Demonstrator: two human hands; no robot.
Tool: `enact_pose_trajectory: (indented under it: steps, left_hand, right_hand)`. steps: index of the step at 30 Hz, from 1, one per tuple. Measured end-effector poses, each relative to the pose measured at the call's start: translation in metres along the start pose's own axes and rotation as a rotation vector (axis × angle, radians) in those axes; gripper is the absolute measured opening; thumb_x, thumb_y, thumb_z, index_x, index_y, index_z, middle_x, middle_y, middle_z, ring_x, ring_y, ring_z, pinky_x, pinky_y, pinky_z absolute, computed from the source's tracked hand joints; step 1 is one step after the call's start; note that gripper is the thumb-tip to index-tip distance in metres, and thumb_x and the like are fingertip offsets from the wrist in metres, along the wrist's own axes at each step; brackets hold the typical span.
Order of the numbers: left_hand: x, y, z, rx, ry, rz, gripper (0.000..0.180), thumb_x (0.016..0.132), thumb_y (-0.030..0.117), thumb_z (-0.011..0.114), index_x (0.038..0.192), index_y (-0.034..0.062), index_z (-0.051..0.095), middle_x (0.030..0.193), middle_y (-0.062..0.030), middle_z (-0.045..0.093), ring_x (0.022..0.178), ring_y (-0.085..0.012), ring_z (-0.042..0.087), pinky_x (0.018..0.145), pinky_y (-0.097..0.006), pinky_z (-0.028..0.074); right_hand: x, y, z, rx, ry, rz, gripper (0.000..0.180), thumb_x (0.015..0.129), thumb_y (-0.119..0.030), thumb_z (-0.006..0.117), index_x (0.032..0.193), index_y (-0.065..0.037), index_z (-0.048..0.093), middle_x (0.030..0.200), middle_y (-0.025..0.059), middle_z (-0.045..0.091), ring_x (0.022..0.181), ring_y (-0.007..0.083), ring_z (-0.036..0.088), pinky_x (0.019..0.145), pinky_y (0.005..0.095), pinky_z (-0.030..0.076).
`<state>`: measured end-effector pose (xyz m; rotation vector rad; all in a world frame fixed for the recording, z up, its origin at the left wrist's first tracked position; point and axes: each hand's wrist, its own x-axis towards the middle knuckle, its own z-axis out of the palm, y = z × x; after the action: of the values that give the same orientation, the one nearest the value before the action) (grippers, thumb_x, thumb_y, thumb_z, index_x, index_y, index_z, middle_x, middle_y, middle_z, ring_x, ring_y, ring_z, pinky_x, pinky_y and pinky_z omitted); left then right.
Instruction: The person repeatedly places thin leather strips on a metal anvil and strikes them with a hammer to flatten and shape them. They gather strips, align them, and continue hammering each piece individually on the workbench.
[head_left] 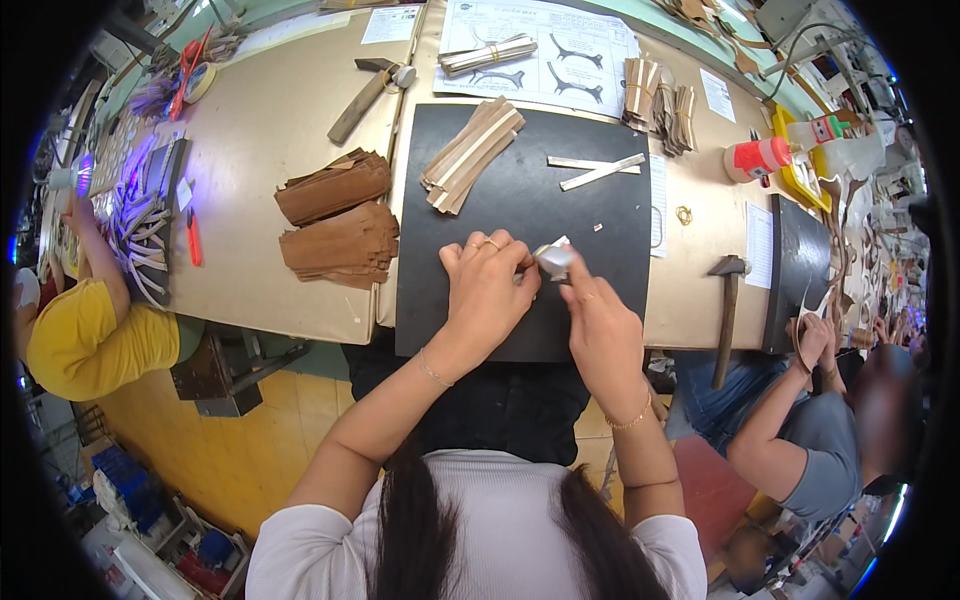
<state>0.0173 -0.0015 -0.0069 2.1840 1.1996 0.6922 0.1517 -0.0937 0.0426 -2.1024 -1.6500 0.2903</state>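
At blk mat (620, 270), R hand (605, 325) pinches small blurry silvery piece (555, 260), L hand (485, 290) fingers bunched beside it, grip unclear, w/ yellow tray (781, 122) far R, red-and-wht btl (757, 160) just beside it, contents can't tell.

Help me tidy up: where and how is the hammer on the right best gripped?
Probably by its brown handle, near the free end, coming from the near side: that end juts past the table's edge, likely leaving room beneath, while the head lies farther in.
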Motion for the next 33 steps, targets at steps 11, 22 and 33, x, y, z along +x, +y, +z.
enact_pose_trajectory:
  steps: [11, 22, 33]
  left_hand:
    - [-0.005, -0.001, -0.005, 0.032, 0.019, 0.05, 0.007, 0.082, 0.017, 0.079, 0.083, 0.0114, 0.075, 0.086, 0.0012, 0.065, 0.091, -0.0208, 0.057, 0.087, -0.039, 0.031]
    - [-0.011, -0.003, -0.011, -0.027, -0.01, -0.059, 0.006, 0.08, 0.017, 0.078, 0.08, 0.0112, 0.075, 0.085, 0.0021, 0.066, 0.089, -0.0205, 0.055, 0.086, -0.039, 0.029]
    - [-0.011, -0.001, -0.008, 0.005, -0.019, -0.042, 0.009, 0.08, 0.015, 0.076, 0.077, 0.012, 0.068, 0.086, 0.0003, 0.062, 0.092, -0.0237, 0.055, 0.085, -0.043, 0.03]
  right_hand:
    - [-0.003, 0.002, 0.005, -0.06, 0.005, -0.012, 0.043, 0.101, -0.018, 0.062, 0.144, -0.016, 0.059, 0.081, 0.0119, 0.062, 0.062, 0.0332, 0.065, 0.056, 0.0431, 0.053]
    - [0.0, 0.002, 0.002, -0.097, -0.061, -0.007, 0.043, 0.103, -0.021, 0.06, 0.145, -0.015, 0.057, 0.08, 0.0122, 0.061, 0.061, 0.0339, 0.065, 0.054, 0.0441, 0.053]
    - [-0.002, -0.004, 0.0, -0.099, -0.035, -0.04, 0.047, 0.101, -0.016, 0.063, 0.147, -0.016, 0.056, 0.082, 0.0113, 0.061, 0.061, 0.0324, 0.065, 0.056, 0.0425, 0.053]
